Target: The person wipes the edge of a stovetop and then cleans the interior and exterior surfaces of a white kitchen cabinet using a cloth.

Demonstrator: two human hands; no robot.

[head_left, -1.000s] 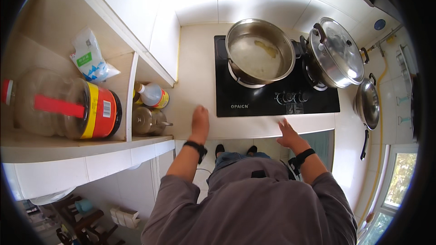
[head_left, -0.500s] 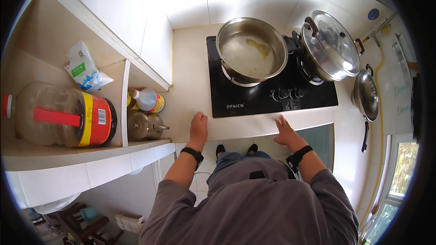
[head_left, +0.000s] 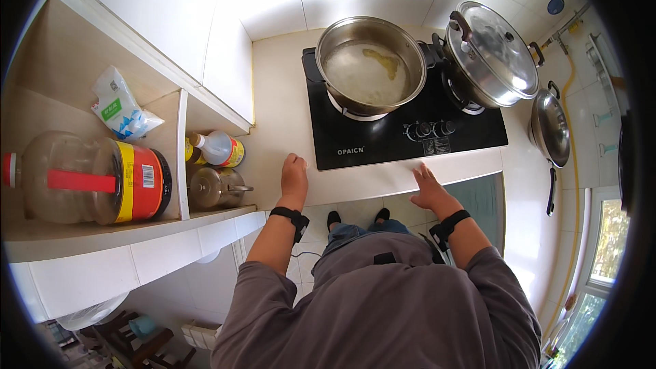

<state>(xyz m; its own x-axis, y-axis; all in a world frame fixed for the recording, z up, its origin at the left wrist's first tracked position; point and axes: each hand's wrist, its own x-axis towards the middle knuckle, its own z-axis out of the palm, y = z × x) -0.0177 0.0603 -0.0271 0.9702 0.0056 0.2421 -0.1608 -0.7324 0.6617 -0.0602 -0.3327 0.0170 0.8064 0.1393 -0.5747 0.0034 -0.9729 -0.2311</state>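
My left hand (head_left: pixel 294 179) rests on the counter's front edge, left of the black gas stove (head_left: pixel 376 154). Its fingers are curled in, and nothing shows in them. My right hand (head_left: pixel 432 190) lies at the same edge below the stove knobs (head_left: pixel 429 128), fingers spread and holding nothing. On the left burner stands an uncovered steel pot (head_left: pixel 328 92) with clear liquid and a yellowish piece (head_left: pixel 381 63) in it. A lidded steel pot (head_left: pixel 492 48) sits on the right burner. Neither hand touches the pots.
A small lidded pan (head_left: pixel 551 128) with a black handle stands at the right. Shelves on the left hold a large jug (head_left: pixel 89 178), a white bag (head_left: pixel 123 106), a bottle (head_left: pixel 220 149) and a glass pot (head_left: pixel 215 188). A yellow hose (head_left: pixel 576 164) runs down the right wall.
The view has shifted slightly, so the stove and pots appear a little higher and to the left. Both hands stay at the counter edge, in much the same pose.
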